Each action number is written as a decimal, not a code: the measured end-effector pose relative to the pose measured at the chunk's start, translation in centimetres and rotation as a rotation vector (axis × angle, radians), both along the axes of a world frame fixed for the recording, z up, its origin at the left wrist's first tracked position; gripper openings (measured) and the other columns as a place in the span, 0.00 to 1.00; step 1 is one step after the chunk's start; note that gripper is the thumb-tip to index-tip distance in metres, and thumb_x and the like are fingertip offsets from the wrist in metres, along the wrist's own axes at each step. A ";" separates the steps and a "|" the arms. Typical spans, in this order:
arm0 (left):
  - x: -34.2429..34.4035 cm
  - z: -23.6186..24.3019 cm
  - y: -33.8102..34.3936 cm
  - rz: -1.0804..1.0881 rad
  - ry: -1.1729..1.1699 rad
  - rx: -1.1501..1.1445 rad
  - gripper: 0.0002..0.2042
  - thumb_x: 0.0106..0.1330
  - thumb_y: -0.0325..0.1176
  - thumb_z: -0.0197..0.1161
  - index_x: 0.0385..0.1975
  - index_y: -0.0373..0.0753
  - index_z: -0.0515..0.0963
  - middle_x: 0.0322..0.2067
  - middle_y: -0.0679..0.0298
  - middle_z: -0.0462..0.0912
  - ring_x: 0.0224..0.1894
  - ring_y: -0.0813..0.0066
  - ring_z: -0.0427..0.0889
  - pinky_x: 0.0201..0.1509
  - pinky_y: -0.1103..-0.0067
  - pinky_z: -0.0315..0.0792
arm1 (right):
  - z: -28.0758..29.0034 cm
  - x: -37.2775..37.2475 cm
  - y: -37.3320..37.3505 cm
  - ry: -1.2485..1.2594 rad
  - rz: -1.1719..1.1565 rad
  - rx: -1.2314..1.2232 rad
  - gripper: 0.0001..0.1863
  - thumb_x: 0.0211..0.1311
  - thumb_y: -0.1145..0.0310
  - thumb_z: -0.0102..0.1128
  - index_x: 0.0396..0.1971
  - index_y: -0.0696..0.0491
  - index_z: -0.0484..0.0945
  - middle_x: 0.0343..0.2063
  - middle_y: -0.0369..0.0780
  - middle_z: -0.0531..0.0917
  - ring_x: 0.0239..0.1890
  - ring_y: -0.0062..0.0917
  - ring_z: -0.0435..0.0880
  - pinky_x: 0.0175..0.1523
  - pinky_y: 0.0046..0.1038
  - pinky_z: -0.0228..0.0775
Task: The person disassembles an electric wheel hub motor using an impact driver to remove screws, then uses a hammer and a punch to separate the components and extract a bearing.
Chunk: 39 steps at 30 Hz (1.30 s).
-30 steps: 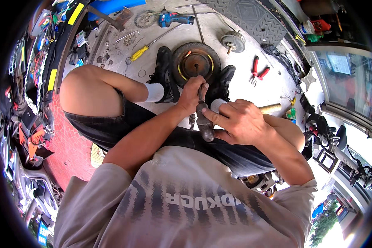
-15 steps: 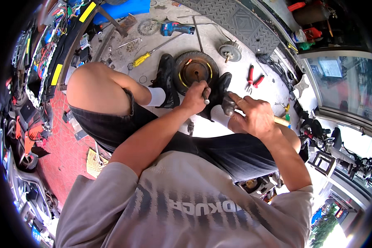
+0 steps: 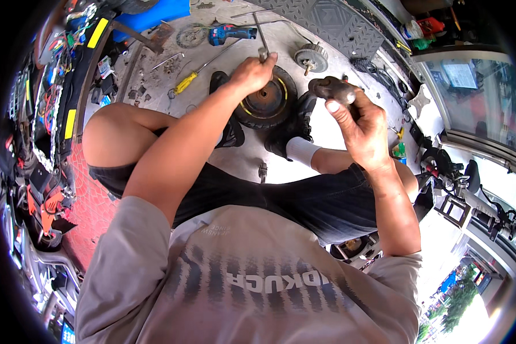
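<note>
A small wheel with a black tire (image 3: 289, 86) and a rusty brown hub (image 3: 265, 98) rests on the floor between my shoes. My left hand (image 3: 251, 75) is closed round a metal rod (image 3: 263, 53), whose blunt end sticks up from the fist over the wheel's far edge; its lower part is hidden. To the right of the wheel, my right hand (image 3: 364, 129) grips a hammer, its dark, worn head (image 3: 333, 90) raised above the floor. The hammer's handle does not show now.
Beyond the wheel lie a blue cordless drill (image 3: 232, 34), a yellow-handled screwdriver (image 3: 185, 83), a T-shaped bar (image 3: 260, 30) and a grey finned drum (image 3: 311, 57). A small metal part (image 3: 262, 172) sits near my legs. A glass-fronted cabinet (image 3: 476, 103) stands at right.
My left hand has lifted the rod from the wheel's hub, up and away to the far left. The hammer in my right hand has moved farther from my body and turned.
</note>
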<state>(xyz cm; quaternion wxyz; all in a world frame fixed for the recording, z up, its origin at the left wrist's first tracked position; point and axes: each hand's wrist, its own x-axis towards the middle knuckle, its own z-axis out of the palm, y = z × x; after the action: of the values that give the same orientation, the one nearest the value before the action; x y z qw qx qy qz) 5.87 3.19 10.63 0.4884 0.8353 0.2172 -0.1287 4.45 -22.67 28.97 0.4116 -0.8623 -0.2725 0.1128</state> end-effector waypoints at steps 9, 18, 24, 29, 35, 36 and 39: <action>8.0 0.8 -1.0 -0.098 0.214 -0.002 0.34 0.78 0.59 0.42 0.33 0.33 0.86 0.27 0.57 0.89 0.40 0.58 0.87 0.56 0.65 0.76 | -0.3 3.2 -0.7 0.245 -0.140 0.174 0.18 0.73 0.59 0.68 0.52 0.57 0.85 0.28 0.29 0.83 0.31 0.10 0.72 0.36 0.17 0.67; 9.2 1.9 -1.2 -0.092 0.310 -0.019 0.32 0.79 0.56 0.43 0.34 0.29 0.83 0.29 0.57 0.89 0.25 0.60 0.86 0.37 0.66 0.83 | 2.2 12.2 2.6 0.228 -0.141 0.046 0.24 0.78 0.48 0.57 0.49 0.57 0.84 0.19 0.30 0.75 0.20 0.11 0.69 0.24 0.19 0.59; 9.6 1.8 -1.8 -0.079 0.321 0.016 0.30 0.79 0.54 0.43 0.37 0.33 0.85 0.33 0.55 0.90 0.28 0.54 0.87 0.45 0.63 0.82 | -0.4 19.3 9.3 0.066 -0.053 -0.111 0.30 0.75 0.41 0.57 0.41 0.58 0.84 0.20 0.34 0.78 0.19 0.16 0.72 0.26 0.23 0.63; 8.3 0.0 -1.6 -0.043 0.237 0.109 0.29 0.77 0.54 0.46 0.50 0.31 0.84 0.53 0.40 0.84 0.59 0.43 0.82 0.66 0.59 0.73 | -2.5 19.5 12.7 0.063 0.109 -0.512 0.38 0.72 0.34 0.52 0.49 0.61 0.84 0.47 0.60 0.85 0.58 0.57 0.81 0.62 0.48 0.72; 8.0 -0.7 -1.1 -0.033 0.209 0.092 0.29 0.76 0.52 0.46 0.50 0.31 0.84 0.52 0.41 0.85 0.58 0.43 0.82 0.65 0.59 0.74 | 2.0 21.4 12.6 0.124 0.033 -0.181 0.32 0.75 0.39 0.54 0.41 0.58 0.85 0.22 0.37 0.79 0.24 0.20 0.77 0.31 0.27 0.68; 8.0 -0.7 -1.3 -0.037 0.206 0.083 0.28 0.76 0.52 0.46 0.50 0.30 0.84 0.52 0.41 0.85 0.58 0.43 0.82 0.65 0.59 0.74 | 3.5 21.3 12.7 0.130 -0.040 -0.017 0.31 0.75 0.40 0.54 0.39 0.57 0.85 0.21 0.34 0.77 0.22 0.17 0.72 0.29 0.23 0.63; 8.0 -0.2 -1.0 -0.052 0.205 0.093 0.28 0.76 0.51 0.47 0.48 0.30 0.84 0.52 0.41 0.85 0.59 0.43 0.82 0.64 0.59 0.75 | 5.3 21.2 13.5 0.059 -0.229 0.188 0.29 0.77 0.43 0.51 0.42 0.57 0.85 0.22 0.39 0.80 0.20 0.25 0.74 0.28 0.27 0.65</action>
<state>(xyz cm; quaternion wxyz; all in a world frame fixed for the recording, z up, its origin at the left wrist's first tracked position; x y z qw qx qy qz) 13.86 2.23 10.44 0.4208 0.8449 0.2500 -0.2157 25.69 -9.18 34.27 0.5084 -0.8418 -0.1694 0.0645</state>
